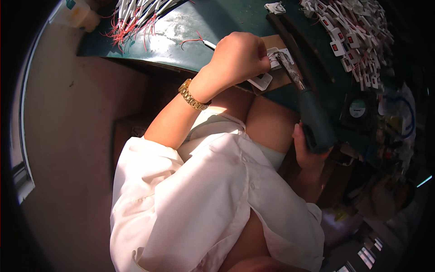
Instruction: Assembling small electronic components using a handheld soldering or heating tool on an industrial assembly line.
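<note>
My left hand (240, 59) is closed in a pinch over the bench edge, a gold watch on its wrist. A white cable (208, 44) with bare red wire ends sticks out from its far left side; the fingers hide the rest. My right hand (309, 154) is wrapped around the dark handle of a soldering iron (317, 118). The iron's worn metal tip reaches a small white plastic housing (286, 55), close to my left fingertips. Partly under my left hand, another white plastic piece (261, 82) lies at the edge of a brown board (282, 81).
The green bench top (181, 27) carries a bundle of white cables with red ends (131, 18) at the far left. A large pile of white-cased parts (349, 41) lies far right. Dark bars (312, 50) cross behind the iron. A black round-labelled object (357, 109) sits right.
</note>
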### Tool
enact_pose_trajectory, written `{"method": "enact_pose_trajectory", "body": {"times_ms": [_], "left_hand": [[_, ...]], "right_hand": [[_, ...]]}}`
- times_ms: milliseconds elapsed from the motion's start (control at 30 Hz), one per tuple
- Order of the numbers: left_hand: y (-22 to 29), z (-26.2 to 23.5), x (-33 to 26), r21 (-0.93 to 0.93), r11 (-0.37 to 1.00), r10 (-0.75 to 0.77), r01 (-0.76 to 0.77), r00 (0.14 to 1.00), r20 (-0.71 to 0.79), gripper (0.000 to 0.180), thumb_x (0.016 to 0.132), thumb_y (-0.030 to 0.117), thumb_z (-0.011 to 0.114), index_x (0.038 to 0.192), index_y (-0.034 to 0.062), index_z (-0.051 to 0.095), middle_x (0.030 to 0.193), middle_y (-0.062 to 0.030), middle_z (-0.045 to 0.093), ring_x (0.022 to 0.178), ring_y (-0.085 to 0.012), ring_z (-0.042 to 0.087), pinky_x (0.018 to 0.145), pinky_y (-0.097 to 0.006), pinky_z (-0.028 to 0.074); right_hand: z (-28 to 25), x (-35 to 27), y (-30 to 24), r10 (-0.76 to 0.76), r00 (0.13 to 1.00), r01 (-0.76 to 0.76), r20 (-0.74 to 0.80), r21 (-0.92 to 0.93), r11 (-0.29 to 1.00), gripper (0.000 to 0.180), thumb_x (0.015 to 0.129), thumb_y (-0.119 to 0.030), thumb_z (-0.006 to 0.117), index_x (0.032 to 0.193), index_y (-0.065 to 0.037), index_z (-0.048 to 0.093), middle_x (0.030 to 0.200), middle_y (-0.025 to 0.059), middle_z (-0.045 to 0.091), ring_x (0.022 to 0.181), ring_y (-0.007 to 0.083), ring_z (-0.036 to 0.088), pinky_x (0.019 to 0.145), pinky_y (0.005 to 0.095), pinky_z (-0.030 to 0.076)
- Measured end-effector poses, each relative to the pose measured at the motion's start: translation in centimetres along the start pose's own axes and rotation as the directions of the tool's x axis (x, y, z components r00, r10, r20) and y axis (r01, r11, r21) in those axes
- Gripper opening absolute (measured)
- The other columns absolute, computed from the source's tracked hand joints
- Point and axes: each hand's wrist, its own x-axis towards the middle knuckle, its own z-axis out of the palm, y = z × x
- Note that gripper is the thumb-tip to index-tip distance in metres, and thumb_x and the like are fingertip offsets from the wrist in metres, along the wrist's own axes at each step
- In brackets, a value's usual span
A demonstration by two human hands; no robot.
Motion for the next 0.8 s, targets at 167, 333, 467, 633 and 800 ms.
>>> {"method": "enact_pose_trajectory", "body": {"times_ms": [167,333,467,633,800], "left_hand": [[0.1,0.1,0.1,0.007,1.0,0.029,-0.029,0.999,-0.013,0.015,0.073,0.015,0.072,0.081,0.0019,0.072,0.072,-0.0114,0.07,0.065,-0.0219,0.07,0.064,-0.031,0.056],[-0.1,0.1,0.0,0.0,1.0,0.019,-0.019,1.0,-0.005,0.014,0.073,0.015,0.072,0.08,0.0019,0.072,0.071,-0.011,0.07,0.064,-0.0212,0.069,0.064,-0.031,0.055],[-0.1,0.1,0.0,-0.016,1.0,0.009,-0.008,1.0,0.003,0.014,0.073,0.015,0.072,0.08,0.0018,0.072,0.071,-0.0108,0.07,0.064,-0.0205,0.069,0.063,-0.03,0.055],[-0.1,0.1,0.0,-0.016,1.0,0.021,-0.021,1.0,-0.01,0.015,0.074,0.014,0.072,0.081,0.0011,0.072,0.071,-0.0107,0.07,0.064,-0.0195,0.069,0.063,-0.03,0.055],[-0.3,0.2,-0.1,-0.077,0.997,0.005,-0.008,0.999,-0.037,0.013,0.07,0.018,0.069,0.074,0.0061,0.072,0.066,-0.0125,0.067,0.066,-0.0311,0.068,0.066,-0.039,0.056]], "right_hand": [[-0.7,-3.5,3.4,0.124,0.984,-0.129,-0.132,-0.031,0.991,0.034,0.077,-0.004,0.079,0.103,0.005,0.059,0.086,0.0121,0.067,0.071,0.0188,0.068,0.063,0.0277,0.053],[-1.1,-2.5,3.0,0.046,0.992,-0.033,0.118,-0.116,0.993,0.05,0.076,-0.004,0.081,0.113,0.006,0.05,0.097,0.0144,0.065,0.075,0.0183,0.067,0.063,0.0279,0.054],[0.0,-2.9,3.2,0.018,1.0,-0.018,-0.025,-0.031,0.999,0.043,0.077,-0.001,0.079,0.109,0.007,0.051,0.094,0.0146,0.066,0.074,0.0172,0.066,0.063,0.0281,0.054],[0.5,-1.8,2.3,-0.017,0.992,0.01,-0.124,-0.059,0.998,0.037,0.078,0.0,0.078,0.105,0.008,0.055,0.087,0.0139,0.067,0.072,0.0182,0.067,0.064,0.0281,0.054],[0.9,0.0,0.2,-0.109,0.99,0.105,-0.094,-0.047,0.993,0.025,0.079,-0.003,0.076,0.097,0.007,0.063,0.081,0.0108,0.067,0.069,0.0191,0.069,0.063,0.0281,0.054]]}}
